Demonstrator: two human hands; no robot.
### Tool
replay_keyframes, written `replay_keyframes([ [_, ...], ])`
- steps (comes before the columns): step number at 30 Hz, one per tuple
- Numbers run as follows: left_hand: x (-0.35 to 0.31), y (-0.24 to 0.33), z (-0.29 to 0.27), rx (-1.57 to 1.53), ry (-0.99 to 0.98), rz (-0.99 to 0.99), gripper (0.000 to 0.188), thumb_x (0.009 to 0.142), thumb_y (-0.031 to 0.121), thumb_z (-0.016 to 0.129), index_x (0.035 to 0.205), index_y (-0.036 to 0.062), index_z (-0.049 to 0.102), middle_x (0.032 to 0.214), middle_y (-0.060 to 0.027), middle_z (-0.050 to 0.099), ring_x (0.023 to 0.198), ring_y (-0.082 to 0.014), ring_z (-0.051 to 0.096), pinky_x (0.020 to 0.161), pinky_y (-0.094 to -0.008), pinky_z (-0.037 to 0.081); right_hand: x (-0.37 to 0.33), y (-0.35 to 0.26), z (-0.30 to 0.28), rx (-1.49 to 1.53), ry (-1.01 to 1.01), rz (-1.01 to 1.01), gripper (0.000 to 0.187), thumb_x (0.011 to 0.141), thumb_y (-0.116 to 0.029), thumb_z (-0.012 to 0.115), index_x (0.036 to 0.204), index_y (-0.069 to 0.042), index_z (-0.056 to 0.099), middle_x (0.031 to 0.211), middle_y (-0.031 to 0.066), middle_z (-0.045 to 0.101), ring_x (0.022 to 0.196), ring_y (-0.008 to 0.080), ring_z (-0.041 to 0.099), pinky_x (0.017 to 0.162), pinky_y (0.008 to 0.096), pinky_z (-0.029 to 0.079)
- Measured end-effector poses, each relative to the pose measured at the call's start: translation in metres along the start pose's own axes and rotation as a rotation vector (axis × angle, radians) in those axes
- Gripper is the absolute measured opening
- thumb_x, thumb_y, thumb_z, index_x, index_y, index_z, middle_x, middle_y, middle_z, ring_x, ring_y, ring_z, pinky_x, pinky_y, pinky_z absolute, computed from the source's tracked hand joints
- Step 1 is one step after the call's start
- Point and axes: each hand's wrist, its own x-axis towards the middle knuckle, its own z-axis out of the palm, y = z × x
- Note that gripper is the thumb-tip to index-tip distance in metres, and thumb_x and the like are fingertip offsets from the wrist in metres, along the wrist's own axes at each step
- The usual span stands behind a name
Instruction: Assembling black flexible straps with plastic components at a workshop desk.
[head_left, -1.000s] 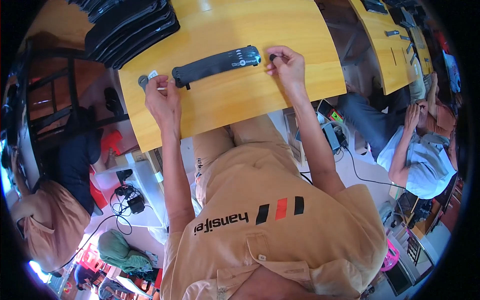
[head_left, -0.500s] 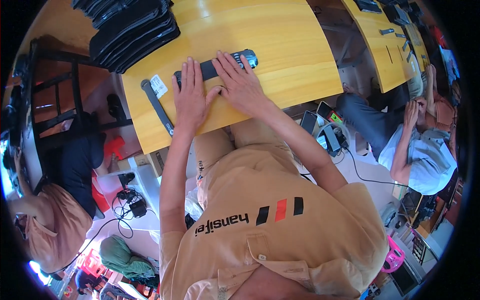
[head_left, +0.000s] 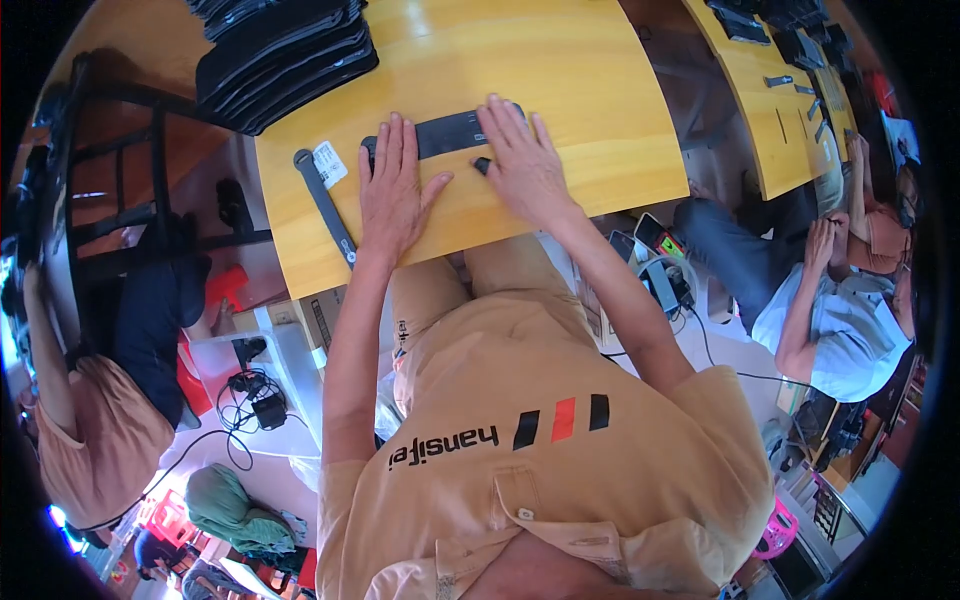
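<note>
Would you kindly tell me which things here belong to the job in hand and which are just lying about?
Seemingly in the job:
dark strap under the left hand and right hand
small black piece at the right thumb
probably the narrow strap, white label and black stack

Seemingly lying about:
black adapter
dark shoe

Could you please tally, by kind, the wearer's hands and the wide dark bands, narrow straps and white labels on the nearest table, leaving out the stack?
Hands: 2 (left hand, right hand)
Wide dark band: 1
Narrow strap: 1
White label: 1
Total: 5
</note>
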Motion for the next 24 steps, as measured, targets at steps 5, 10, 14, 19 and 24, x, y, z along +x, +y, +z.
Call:
replay_keyframes([
  [5, -0.003, -0.005, 0.002, -0.026, 0.026, -0.012, 0.075, 0.086, 0.047, 0.045, 0.138, -0.0008, 0.021, 0.146, -0.0161, 0.016, 0.135, -0.0288, 0.015, 0.108, -0.0452, 0.011, -0.009, 0.011, -0.004, -0.096, 0.017, 0.054, 0.061, 0.087, -0.032, 0.048, 0.137, -0.006, 0.025, 0.144, 0.0109, 0.023, 0.133, 0.0232, 0.022, 0.108, 0.0450, 0.016],
  [10, -0.013, -0.013, -0.028, -0.223, 0.190, -0.162, 0.071, 0.087, 0.040, 0.049, 0.136, -0.0029, 0.022, 0.142, -0.0221, 0.021, 0.132, -0.0341, 0.018, 0.106, -0.0448, 0.017, -0.011, 0.021, 0.001, -0.063, 0.155, 0.142, 0.053, 0.087, -0.026, 0.048, 0.133, -0.005, 0.032, 0.139, 0.0172, 0.031, 0.129, 0.0291, 0.029, 0.105, 0.0440, 0.022],
  [14, -0.063, -0.021, -0.074, -0.230, 0.353, -0.409, 0.061, 0.082, 0.031, 0.058, 0.126, -0.0042, 0.035, 0.126, -0.0261, 0.039, 0.118, -0.0382, 0.037, 0.094, -0.0422, 0.035, -0.019, 0.035, -0.005, 0.316, 0.400, 0.215, 0.037, 0.084, -0.009, 0.044, 0.120, 0.000, 0.045, 0.119, 0.0205, 0.048, 0.112, 0.0344, 0.044, 0.096, 0.0400, 0.034],
  [19, -0.105, -0.011, -0.060, -0.139, 0.136, -0.686, 0.049, 0.074, 0.027, 0.064, 0.107, -0.0041, 0.045, 0.108, -0.0248, 0.051, 0.094, -0.0395, 0.053, 0.077, -0.0442, 0.044, -0.022, 0.020, -0.008, 0.523, 0.432, 0.234, 0.031, 0.079, 0.001, 0.040, 0.105, 0.002, 0.056, 0.105, 0.0183, 0.053, 0.101, 0.0315, 0.051, 0.090, 0.0367, 0.039],
  [24, -0.114, -0.012, -0.058, -0.252, 0.189, -0.793, 0.039, 0.069, 0.019, 0.063, 0.098, -0.0026, 0.049, 0.086, -0.0216, 0.061, 0.078, -0.0401, 0.059, 0.071, -0.0433, 0.047, -0.038, -0.016, -0.012, 0.607, 0.377, 0.053, 0.032, 0.072, 0.007, 0.040, 0.097, 0.001, 0.059, 0.098, 0.0162, 0.056, 0.097, 0.0297, 0.054, 0.087, 0.0344, 0.041],
])
